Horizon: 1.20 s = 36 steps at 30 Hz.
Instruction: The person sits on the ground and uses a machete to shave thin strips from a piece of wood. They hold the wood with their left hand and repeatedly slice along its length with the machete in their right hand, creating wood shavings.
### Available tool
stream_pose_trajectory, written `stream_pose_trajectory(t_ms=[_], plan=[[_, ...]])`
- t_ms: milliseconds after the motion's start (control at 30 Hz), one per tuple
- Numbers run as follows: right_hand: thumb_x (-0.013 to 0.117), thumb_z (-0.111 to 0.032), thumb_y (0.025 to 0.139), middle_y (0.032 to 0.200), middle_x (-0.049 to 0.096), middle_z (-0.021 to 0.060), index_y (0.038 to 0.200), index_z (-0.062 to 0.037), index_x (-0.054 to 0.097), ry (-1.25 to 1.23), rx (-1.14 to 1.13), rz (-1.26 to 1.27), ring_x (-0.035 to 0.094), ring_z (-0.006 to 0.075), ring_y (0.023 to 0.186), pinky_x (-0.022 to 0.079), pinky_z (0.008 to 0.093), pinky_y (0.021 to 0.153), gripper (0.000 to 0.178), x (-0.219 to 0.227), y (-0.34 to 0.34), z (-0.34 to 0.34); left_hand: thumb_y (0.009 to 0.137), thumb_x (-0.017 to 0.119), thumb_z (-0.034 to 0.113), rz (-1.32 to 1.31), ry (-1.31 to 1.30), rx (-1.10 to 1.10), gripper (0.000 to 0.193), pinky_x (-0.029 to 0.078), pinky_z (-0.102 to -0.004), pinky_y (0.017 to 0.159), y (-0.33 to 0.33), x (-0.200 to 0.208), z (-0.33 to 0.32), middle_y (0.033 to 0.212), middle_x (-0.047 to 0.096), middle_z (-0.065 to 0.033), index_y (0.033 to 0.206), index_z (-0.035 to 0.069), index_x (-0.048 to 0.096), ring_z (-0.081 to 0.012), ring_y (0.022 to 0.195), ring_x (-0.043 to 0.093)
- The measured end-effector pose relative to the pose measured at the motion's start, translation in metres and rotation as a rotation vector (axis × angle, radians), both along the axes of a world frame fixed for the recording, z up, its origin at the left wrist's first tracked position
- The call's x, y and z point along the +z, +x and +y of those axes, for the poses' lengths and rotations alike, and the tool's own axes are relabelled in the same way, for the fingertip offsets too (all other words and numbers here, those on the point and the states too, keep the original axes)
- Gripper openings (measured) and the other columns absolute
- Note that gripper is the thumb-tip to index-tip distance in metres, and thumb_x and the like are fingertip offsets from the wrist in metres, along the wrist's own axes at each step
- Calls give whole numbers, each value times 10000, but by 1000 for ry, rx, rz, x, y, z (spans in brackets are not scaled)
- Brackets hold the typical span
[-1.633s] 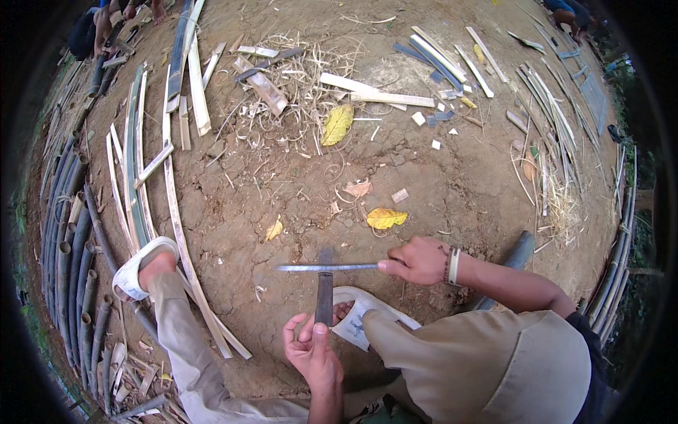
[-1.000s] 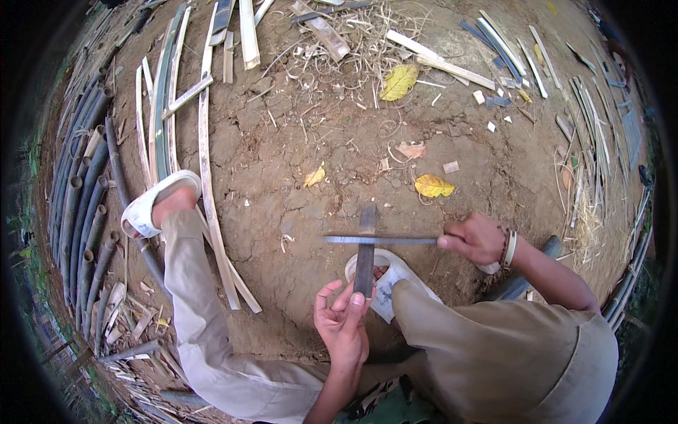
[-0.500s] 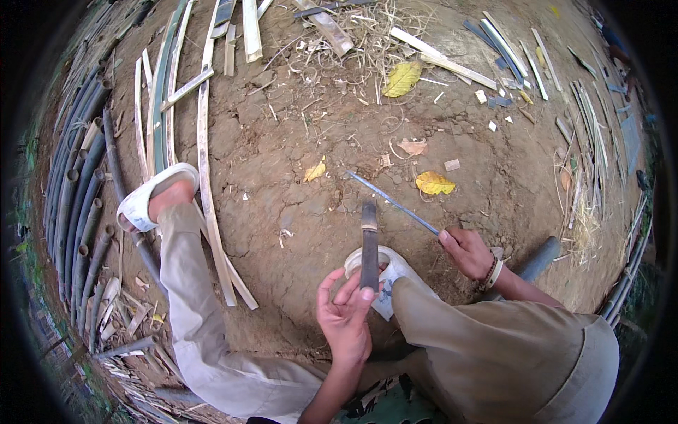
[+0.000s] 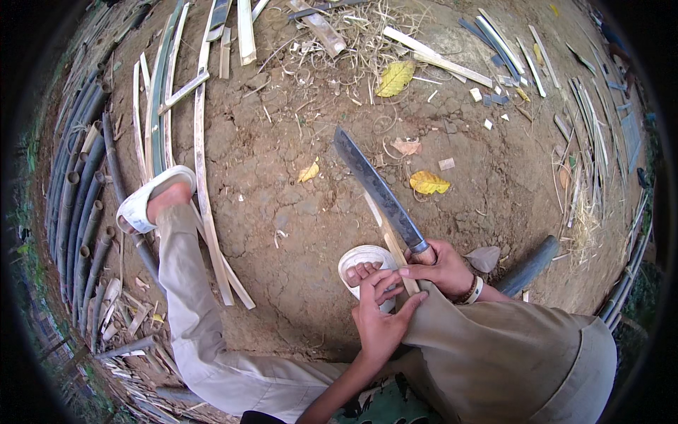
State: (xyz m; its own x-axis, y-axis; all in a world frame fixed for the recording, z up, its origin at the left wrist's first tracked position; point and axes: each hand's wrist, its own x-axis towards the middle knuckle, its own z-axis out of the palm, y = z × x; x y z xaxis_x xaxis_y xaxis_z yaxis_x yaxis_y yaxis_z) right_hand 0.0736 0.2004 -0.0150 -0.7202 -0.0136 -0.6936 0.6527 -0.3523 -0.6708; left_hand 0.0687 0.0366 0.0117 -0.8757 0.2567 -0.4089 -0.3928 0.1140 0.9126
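Note:
My right hand [image 4: 446, 267] is closed round the handle of a machete [image 4: 374, 182], whose broad dark blade slants up and to the left. Its thumb reaches over to a pale bamboo strip [image 4: 389, 239], just under the blade. Fingers and thumb of my left hand [image 4: 380, 319] pinch the strip's near end against my right trouser knee [image 4: 452, 318]. The strip lies slanted beside the blade, partly covered by it; whether the edge touches it I cannot tell. Below the hands is my right foot in a white sandal [image 4: 351, 263].
Dark bamboo poles [image 4: 78, 212] are piled at the left, with long split slats [image 4: 201, 141] beside my left foot. Dry shavings [image 4: 385, 42] and a yellow leaf [image 4: 429, 182] lie on the earth ahead. A thick dark pole [image 4: 531, 265] lies right of my right hand.
My left hand has moved right with the bamboo strip, which now tilts and shows its pale side. My right hand has come left to it, and the machete has turned from edge-on to broadside.

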Motion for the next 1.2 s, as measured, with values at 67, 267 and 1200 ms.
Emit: stream_pose_trajectory(t_ms=[67,267,1200], plan=[[801,-102,814,841,621,-30,970,-28,623,-19,24,-44,558,43,723,472,214,662,248,7,-5,9,790,754,-83,11,42,-9,551,592,-328,819,-8,3,-1,1084,666,-152,1235,1,439,-209,992,685],[789,-99,822,641,571,-21,995,-15,587,-204,198,-61,494,47,440,388,225,402,279,26,-35,28,975,608,201,-128,80,371,451,541,-304,698,-65,-3,-45,1031,667,-129,1335,-11,437,-176,846,654],[516,-444,986,596,565,200,815,-40,559,854,574,336,601,425,580,474,499,545,441,1,-12,6,947,632,58,237,-546,94,139,439,-233,449,-51,4,-55,624,627,-64,870,-53,600,-81,506,573]])
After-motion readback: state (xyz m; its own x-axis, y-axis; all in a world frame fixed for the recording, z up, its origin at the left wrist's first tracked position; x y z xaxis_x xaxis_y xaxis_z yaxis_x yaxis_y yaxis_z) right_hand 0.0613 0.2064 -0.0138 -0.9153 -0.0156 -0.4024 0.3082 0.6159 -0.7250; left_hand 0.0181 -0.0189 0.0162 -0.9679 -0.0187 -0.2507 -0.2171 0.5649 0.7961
